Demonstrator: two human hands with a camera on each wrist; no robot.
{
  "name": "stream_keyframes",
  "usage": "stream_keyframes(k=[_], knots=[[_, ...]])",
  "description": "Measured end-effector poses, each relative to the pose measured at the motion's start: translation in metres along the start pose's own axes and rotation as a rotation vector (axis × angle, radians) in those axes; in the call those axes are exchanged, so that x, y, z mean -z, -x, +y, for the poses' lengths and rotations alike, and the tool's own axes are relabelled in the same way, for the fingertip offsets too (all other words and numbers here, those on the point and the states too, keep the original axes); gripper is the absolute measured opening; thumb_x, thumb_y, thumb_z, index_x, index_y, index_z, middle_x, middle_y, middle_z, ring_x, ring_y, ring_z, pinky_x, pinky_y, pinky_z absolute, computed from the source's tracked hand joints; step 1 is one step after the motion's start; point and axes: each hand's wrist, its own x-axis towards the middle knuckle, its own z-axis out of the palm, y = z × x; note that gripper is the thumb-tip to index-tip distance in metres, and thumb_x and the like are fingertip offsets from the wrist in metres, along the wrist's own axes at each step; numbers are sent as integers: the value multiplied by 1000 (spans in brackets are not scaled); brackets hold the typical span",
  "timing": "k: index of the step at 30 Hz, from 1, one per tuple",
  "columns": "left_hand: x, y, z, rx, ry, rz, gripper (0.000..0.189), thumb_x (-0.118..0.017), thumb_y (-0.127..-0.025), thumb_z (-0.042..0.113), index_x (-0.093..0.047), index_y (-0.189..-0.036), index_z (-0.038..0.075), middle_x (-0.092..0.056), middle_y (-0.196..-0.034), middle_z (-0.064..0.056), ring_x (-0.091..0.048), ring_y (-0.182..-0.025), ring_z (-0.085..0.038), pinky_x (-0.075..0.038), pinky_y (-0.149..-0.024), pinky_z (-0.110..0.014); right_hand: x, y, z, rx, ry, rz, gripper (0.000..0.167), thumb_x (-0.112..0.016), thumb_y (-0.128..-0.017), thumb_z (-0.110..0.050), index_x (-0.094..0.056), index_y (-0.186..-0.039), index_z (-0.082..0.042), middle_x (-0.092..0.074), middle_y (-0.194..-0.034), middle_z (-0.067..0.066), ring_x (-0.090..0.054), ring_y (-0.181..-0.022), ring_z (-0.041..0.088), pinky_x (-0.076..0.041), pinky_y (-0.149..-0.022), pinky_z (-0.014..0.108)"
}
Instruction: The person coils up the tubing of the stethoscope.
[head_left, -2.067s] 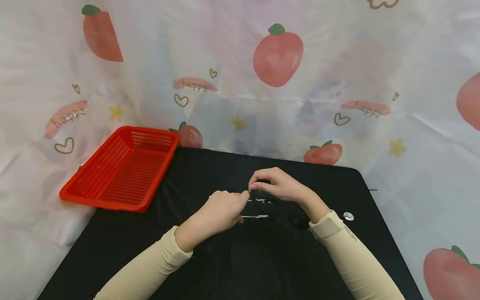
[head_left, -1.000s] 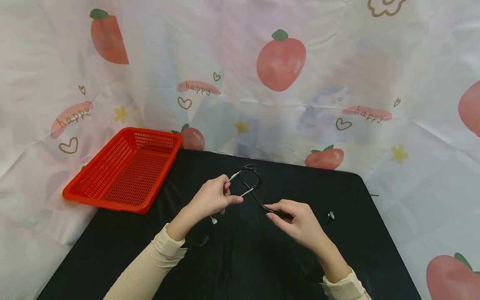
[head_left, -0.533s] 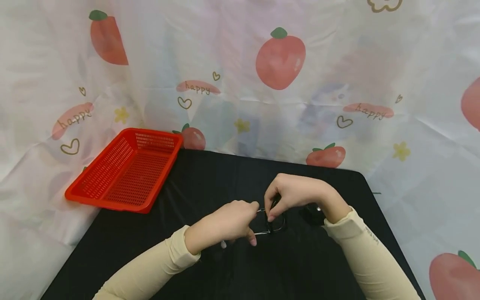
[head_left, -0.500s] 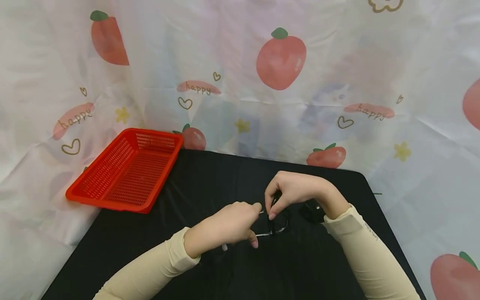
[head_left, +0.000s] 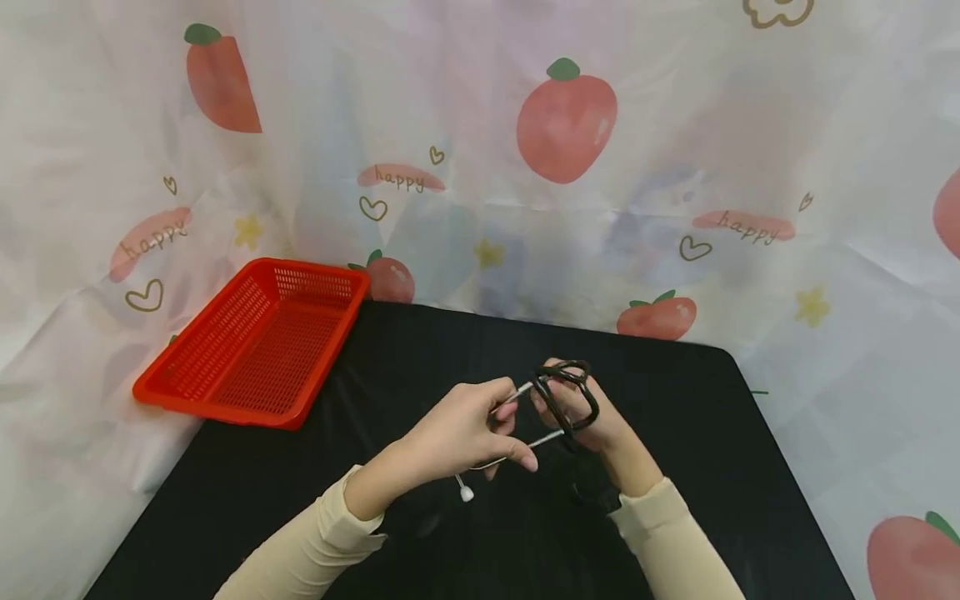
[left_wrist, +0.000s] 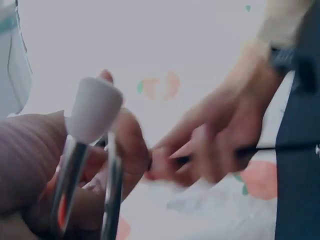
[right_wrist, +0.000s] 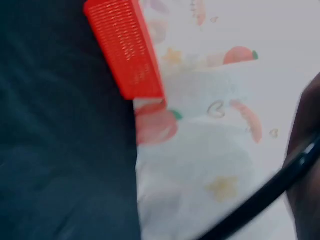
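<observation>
A stethoscope is held over the table between both hands. My left hand [head_left: 457,425] grips its two metal ear tubes [head_left: 545,438], with one white eartip [head_left: 467,493] poking out below the palm. In the left wrist view that eartip [left_wrist: 94,110] looms large beside the bent metal tube [left_wrist: 114,190]. Black tubing [head_left: 592,406] is looped around the far ends of the ear tubes. My right hand [head_left: 609,427] is behind these loops, fingers bent around the tubing, partly hidden by them. Blurred black tubing [right_wrist: 270,192] crosses the right wrist view. The chest piece is hidden in the head view.
An empty-looking red plastic basket [head_left: 258,350] stands at the table's back left. Black cloth [head_left: 420,358] covers the table. A white curtain [head_left: 465,92] printed with fruit and hearts hangs right behind and beside it.
My right hand has passed from above the tubing to behind it, carrying it around into loops. My left hand has turned, tilting the ear tubes up. The chest piece, visible earlier, is now hidden.
</observation>
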Motion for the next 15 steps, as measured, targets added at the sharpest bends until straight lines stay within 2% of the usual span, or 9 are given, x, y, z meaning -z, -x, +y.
stream_keyframes(k=[1, 4, 7, 9, 12, 15], knots=[[1, 1, -4, 23, 35, 32, 49, -90, -80, 27, -43, -85, 12, -54, -62, 2, -65, -46, -19, -43, -48, -25, -6, 11, 4, 8, 49, 64, 22, -43, -112, -12, -64, -116, -16, -67, -93, -8, -35, -56, 14, -26, -49, 34], [6, 2, -18, 86, 102, 138, 50, -90, -80, 26, -43, -85, 11, -58, -63, -1, -67, -50, -25, -43, -50, -27, -25, 39, 4, -25, 255, 238, 27, -45, -110, -6, -67, -124, -15, -71, -98, -6, -35, -52, 17, -29, -46, 35], [12, -3, -30, 136, 89, 232, 51, -91, -80, 26, -42, -84, 10, -60, -64, -3, -68, -51, -25, -41, -52, -29, -38, 57, 0, -38, 510, 330, 29, -50, -105, 5, -68, -125, -5, -75, -99, -3, -39, -51, 15, -36, -46, 31], [15, -8, -38, 168, 61, 263, 51, -90, -80, 26, -42, -84, 10, -59, -64, -3, -68, -50, -24, -40, -51, -29, -46, 65, -5, -41, 654, 368, 26, -57, -100, 9, -70, -121, -1, -76, -96, -1, -48, -55, 10, -43, -49, 27], [14, -16, -50, 208, -13, 237, 50, -90, -81, 25, -43, -84, 10, -58, -62, -2, -66, -49, -26, -39, -48, -28, -55, 69, -18, -31, 874, 404, 25, -70, -91, 10, -73, -112, -3, -76, -92, 0, -54, -60, 2, -47, -53, 21], [9, -21, -58, 252, -93, 126, 49, -90, -80, 25, -45, -83, 9, -55, -60, -2, -65, -48, -27, -41, -46, -27, -56, 66, -40, -24, 1083, 366, 30, -80, -85, 6, -75, -106, -14, -74, -92, -6, -47, -59, -3, -42, -53, 15]])
